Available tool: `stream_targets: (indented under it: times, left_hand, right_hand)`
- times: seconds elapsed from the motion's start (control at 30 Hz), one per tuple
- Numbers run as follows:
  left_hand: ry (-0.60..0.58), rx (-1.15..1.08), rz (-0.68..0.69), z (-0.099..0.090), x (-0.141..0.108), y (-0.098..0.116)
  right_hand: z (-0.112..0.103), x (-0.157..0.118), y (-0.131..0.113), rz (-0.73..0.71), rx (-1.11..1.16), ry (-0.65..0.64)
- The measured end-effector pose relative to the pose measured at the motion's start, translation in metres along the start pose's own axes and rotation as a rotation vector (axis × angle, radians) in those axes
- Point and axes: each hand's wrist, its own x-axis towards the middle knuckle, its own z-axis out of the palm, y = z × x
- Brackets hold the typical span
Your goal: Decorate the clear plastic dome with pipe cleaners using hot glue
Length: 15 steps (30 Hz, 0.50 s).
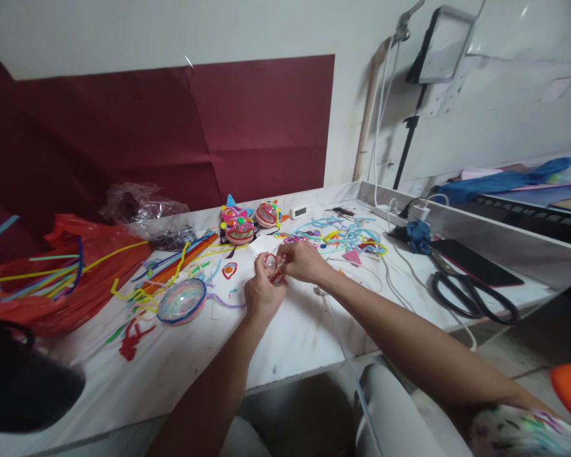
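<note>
Near the middle of the white table (309, 343), my left hand (264, 289) is closed round a small clear piece (269, 261) edged with red. My right hand (301, 259) pinches at the right side of the same piece, its fingertips touching it. Left of my hands lie a small red-ringed shape with an orange middle (229, 270) and a clear round dish (181, 301) with a blue rim. Behind them stand two colourful decorated round figures (238, 227).
Coloured pipe cleaners spill from a red plastic bag (99, 260) at left, beside a dark object (28, 381). Tangled coloured strips (342, 231) lie behind my right hand. Black-handled scissors (471, 297), a dark phone (476, 262) and cables lie at right.
</note>
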Motion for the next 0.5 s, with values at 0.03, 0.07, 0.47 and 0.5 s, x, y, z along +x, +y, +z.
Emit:
stream_targets:
  times: [0.03, 0.07, 0.47, 0.5]
  left_hand:
    - [-0.006, 0.0, 0.0, -0.0004, 0.0, 0.0001]
    - [-0.014, -0.001, 0.0, -0.0009, 0.0, 0.0003]
    - [-0.067, 0.017, -0.019, -0.0043, -0.0005, 0.0061]
    - [-0.072, 0.019, -0.018, -0.0042, -0.0006, 0.0061]
  right_hand:
    - [-0.0003, 0.0, -0.0004, 0.002, -0.005, -0.003]
    - [-0.0005, 0.0, -0.0007, 0.003, -0.01, -0.006]
    - [-0.0002, -0.0013, -0.0029, 0.015, -0.054, -0.003]
    - [0.0, -0.0013, -0.0033, 0.016, -0.056, 0.001]
